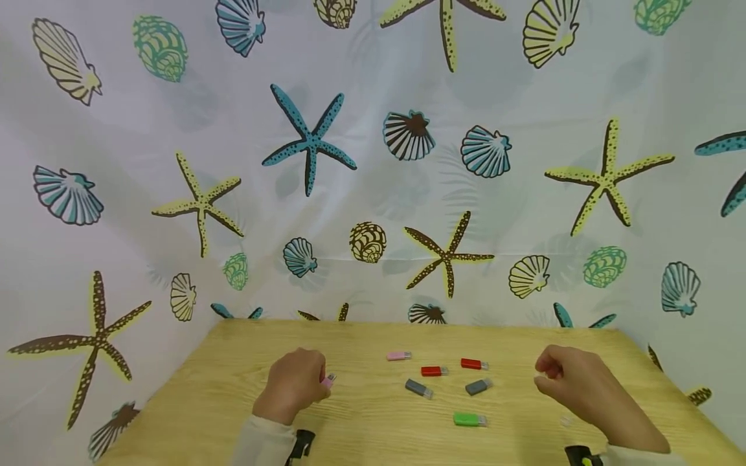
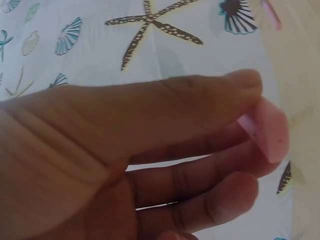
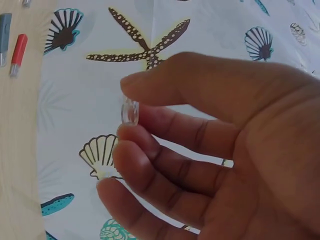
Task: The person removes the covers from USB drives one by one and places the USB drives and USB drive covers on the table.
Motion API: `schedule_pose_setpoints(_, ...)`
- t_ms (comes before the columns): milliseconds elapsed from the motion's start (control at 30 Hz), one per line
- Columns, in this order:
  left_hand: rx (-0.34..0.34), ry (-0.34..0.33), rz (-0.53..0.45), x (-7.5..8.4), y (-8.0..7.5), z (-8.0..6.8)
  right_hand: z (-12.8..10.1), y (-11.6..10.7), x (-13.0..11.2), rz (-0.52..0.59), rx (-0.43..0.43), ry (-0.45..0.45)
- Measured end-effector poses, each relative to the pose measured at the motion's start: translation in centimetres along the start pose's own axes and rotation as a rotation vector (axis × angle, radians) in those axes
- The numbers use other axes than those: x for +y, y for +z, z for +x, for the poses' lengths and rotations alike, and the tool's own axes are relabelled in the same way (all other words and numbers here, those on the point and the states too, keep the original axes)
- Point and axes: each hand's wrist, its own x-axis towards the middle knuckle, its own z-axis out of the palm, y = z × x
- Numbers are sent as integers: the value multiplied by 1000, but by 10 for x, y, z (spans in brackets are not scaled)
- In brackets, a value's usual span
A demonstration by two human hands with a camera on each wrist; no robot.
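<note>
Over the left of the wood-grain table [image 1: 245, 362], the left hand [image 1: 291, 383] pinches 1 pink USB stick [image 2: 275, 131] between thumb and fingers. The right hand [image 1: 574, 385], loosely curled, pinches 1 small clear cap [image 3: 130, 113]. Between them lie 1 farther pink stick [image 1: 397, 356], 2 red sticks [image 1: 431, 371], 2 grey sticks [image 1: 417, 388] and, nearest, 1 green stick [image 1: 466, 419].

A white shell-printed fabric curtain [image 1: 373, 188] hangs behind the light wooden desk [image 1: 204, 388]. A pink plastic USB stick [image 1: 327, 382] sits in the left grip [image 1: 294, 382], a clear piece [image 3: 130, 113] in the right grip [image 1: 574, 382]. On the desk between them lie 6 sticks: rearmost, a flat pink stick [image 1: 398, 356]; right of it, a red plastic stick [image 1: 432, 371], then another red stick [image 1: 472, 364]; before these, a grey plastic stick [image 1: 416, 388] and, rightward, another grey stick [image 1: 477, 387]; frontmost, a green plastic stick [image 1: 466, 419].
</note>
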Motion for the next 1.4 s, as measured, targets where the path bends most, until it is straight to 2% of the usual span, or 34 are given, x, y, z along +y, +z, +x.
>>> schedule_pose_setpoints(333,-40,-41,27,-25,19,-5,4,7,17,44,-93,98)
schedule_pose_setpoints(667,-90,-59,45,-35,25,-5,9,14,30,42,-115,152)
schedule_pose_setpoints(833,-132,-103,66,-40,29,-4,12,23,40,45,-141,183)
schedule_pose_setpoints(1033,-139,-129,108,-44,33,-2,14,33,55,68,-169,260)
schedule_pose_setpoints(1267,-158,-157,101,-45,37,1,14,41,69,64,-166,313)
schedule_pose_setpoints(1400,-172,-159,99,-45,43,3,10,47,76,98,-175,347)
